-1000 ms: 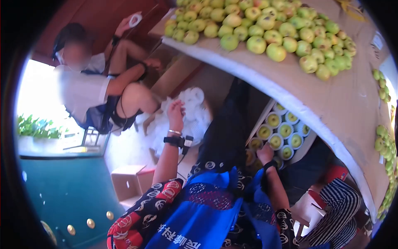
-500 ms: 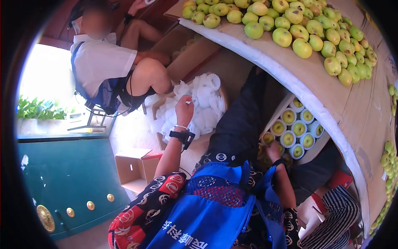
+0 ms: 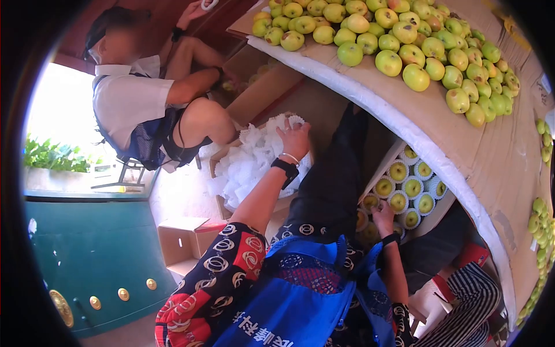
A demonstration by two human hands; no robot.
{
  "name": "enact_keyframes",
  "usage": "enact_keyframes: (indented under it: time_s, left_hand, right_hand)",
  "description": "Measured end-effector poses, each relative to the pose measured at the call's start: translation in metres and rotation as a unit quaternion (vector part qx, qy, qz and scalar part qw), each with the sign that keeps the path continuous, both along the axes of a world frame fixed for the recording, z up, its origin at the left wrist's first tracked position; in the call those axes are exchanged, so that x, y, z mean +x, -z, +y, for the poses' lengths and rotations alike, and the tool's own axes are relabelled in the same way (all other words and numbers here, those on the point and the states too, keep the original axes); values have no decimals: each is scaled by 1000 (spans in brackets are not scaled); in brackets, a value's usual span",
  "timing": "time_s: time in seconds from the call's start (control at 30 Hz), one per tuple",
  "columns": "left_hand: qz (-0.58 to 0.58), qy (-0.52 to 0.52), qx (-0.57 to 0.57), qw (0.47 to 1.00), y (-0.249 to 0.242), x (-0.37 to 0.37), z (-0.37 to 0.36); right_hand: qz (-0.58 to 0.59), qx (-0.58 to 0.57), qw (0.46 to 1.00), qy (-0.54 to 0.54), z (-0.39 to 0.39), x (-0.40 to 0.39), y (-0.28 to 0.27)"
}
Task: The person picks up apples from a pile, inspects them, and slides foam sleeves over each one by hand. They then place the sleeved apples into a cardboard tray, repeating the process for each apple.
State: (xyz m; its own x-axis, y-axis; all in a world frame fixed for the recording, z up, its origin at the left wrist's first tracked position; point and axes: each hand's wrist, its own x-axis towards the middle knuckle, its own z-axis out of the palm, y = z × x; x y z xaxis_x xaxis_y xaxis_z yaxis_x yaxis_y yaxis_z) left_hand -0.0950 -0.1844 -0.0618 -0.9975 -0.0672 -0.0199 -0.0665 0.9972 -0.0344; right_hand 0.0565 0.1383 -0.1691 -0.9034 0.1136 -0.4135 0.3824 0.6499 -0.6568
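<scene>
My left hand (image 3: 293, 140), with a white bracelet and a black wrist device, reaches into a heap of white foam fruit nets (image 3: 248, 168) in a cardboard box. Its fingers are spread over the nets at the box's far right. My right hand (image 3: 383, 218) is at the left side of a carton (image 3: 378, 173) of yellow-green apples (image 3: 412, 187) in foam nets. Its bent fingers grip the edge of one apple (image 3: 370, 201); part of the grip is hidden. Lower apples beside the hand are dim.
A cardboard-covered table (image 3: 462, 156) with a white padded edge bears many loose apples (image 3: 416, 77). At the left, a seated person (image 3: 133, 98) has a hand in another carton (image 3: 263, 87). A small open box (image 3: 182, 246) stands by a green door panel (image 3: 98, 243).
My left hand has moved right and away from me, its pinched fingers now spread on the nets. My right hand stays by the apples, slightly shifted. The seated person leans and turns slightly.
</scene>
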Motion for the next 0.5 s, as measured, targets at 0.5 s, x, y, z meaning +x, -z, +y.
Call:
enact_keyframes:
  time_s: [0.5]
  left_hand:
    - [349, -167, 405, 828, -8, -13, -53]
  right_hand:
    - [43, -36, 998, 30, -6, 1, -13]
